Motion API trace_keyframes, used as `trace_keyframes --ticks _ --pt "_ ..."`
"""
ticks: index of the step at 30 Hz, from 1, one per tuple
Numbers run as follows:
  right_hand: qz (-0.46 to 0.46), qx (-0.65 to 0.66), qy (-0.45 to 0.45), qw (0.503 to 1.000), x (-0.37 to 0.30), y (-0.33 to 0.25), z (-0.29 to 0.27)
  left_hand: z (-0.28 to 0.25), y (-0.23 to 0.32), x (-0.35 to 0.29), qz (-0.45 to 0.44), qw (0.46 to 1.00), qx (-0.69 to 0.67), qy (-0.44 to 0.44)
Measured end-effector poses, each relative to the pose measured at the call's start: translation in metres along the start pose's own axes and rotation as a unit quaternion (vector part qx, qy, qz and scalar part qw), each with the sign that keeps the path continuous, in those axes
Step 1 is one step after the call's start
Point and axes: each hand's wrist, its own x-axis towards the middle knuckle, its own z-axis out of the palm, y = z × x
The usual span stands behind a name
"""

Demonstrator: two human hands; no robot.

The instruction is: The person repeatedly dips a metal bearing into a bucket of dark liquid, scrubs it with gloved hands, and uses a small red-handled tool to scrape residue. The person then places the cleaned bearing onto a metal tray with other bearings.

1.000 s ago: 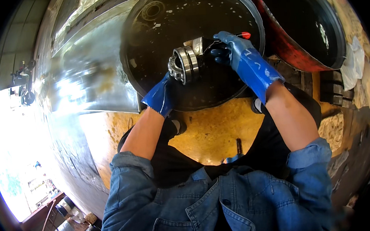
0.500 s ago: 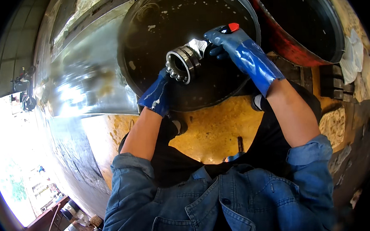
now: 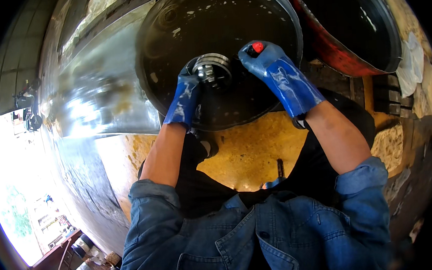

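Over a wide round tub (image 3: 146, 85) of dark liquid, my left hand (image 3: 187, 82) in a blue rubber glove is closed on the left side of a metal roller bearing (image 3: 213, 61). The bearing is tilted, with shiny rollers showing inside its ring. Just to its right, my right hand (image 3: 266, 60), gloved in blue too, is closed round the handle of a tool (image 3: 257, 47) with a red end. The working end of that tool is lost against the dark liquid, so its kind cannot be made out.
A second drum (image 3: 342, 60), red-sided and holding dark liquid, stands at the upper right. A shiny metal sheet (image 3: 109, 92) lies left of the tub. Below the tub is a yellow surface (image 3: 256, 147) between my legs. White plastic (image 3: 411, 63) hangs at the far right.
The bearing has turned in my left hand and shows its ring edge-on at the top. My right hand has moved slightly left and down; the bright patch beside the bearing no longer shows.
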Motion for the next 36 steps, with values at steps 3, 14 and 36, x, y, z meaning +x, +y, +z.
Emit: trace_keyframes --ticks 3,14,36 --pt "0.013 0.016 0.008 1.0 -0.001 -0.001 -0.003 0.015 0.001 0.001 0.051 0.997 0.038 -0.048" --pt "-0.122 0.084 -0.046 0.988 -0.014 -0.014 0.021 0.005 -0.025 0.022 0.153 0.807 0.57 0.008" --pt "-0.305 -0.033 -0.025 0.951 -0.008 0.015 0.035 0.0 0.034 -0.055 0.022 0.997 0.03 -0.071"
